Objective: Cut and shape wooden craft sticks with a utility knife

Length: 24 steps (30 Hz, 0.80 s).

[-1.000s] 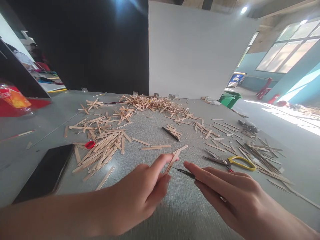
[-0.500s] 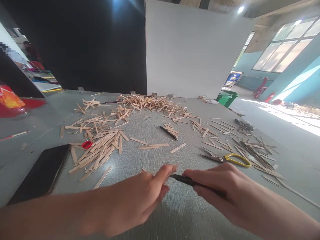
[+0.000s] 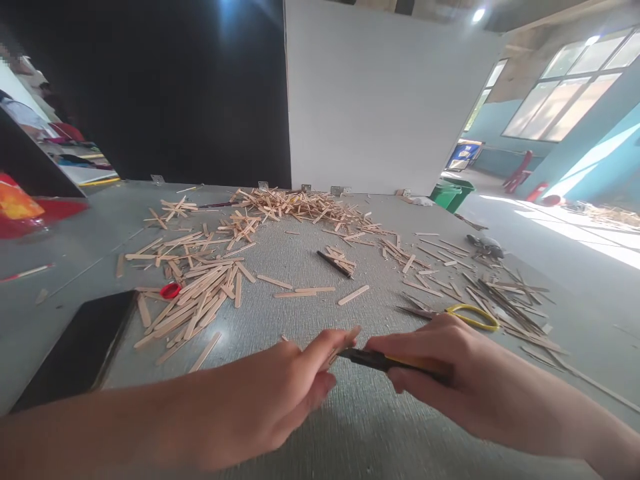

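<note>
My left hand (image 3: 295,393) is closed on a wooden craft stick (image 3: 347,341); its upper end sticks out past my fingertips, and the rest is partly hidden. In my right hand (image 3: 445,373) is a utility knife (image 3: 373,360) with a black front and a yellow part showing along its body. The knife's tip points left and meets the stick, or sits right beside it, at my left fingertips. Both hands are above the grey textured table top (image 3: 370,427). Just beyond my right hand lie scissors (image 3: 473,317) with yellow handles.
Loose craft sticks (image 3: 200,307) are heaped on the left and another pile (image 3: 300,203) lies at the back. A black marker-like rod (image 3: 334,264) rests mid-table. At left are a dark phone-like slab (image 3: 75,347) and a red ring (image 3: 171,291). Thin strips (image 3: 510,303) lie at right.
My hands stay in nearly the same place. The knife has turned slightly in my right hand, so its yellow part now shows, and more of the stick is visible. The view has shifted slightly.
</note>
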Tool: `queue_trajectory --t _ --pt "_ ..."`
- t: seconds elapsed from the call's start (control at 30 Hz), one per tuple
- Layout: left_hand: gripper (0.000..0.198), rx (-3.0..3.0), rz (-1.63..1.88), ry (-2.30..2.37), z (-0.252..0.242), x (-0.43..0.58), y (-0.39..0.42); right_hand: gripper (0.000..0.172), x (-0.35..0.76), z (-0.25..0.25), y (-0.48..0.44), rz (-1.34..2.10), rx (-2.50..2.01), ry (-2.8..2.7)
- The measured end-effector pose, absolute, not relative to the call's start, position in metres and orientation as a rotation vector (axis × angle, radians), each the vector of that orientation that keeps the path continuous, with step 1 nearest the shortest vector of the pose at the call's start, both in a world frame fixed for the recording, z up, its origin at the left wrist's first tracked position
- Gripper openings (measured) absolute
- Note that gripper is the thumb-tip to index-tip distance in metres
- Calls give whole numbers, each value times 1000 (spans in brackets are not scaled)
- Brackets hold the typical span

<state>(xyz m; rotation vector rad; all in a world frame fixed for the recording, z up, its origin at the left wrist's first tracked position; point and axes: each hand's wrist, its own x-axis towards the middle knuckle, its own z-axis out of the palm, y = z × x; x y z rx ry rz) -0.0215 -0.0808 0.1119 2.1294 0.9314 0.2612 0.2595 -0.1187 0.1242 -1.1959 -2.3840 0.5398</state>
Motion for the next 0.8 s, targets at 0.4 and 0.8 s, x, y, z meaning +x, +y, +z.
queue_trajectory --t 0.4,0.8 --pt "50 1812 129 728 124 -16 -76 29 263 124 -105 1395 -1206 -2065" --pt "63 1861 148 991 104 -22 -73 30 246 116 -130 289 -1298 -2300"
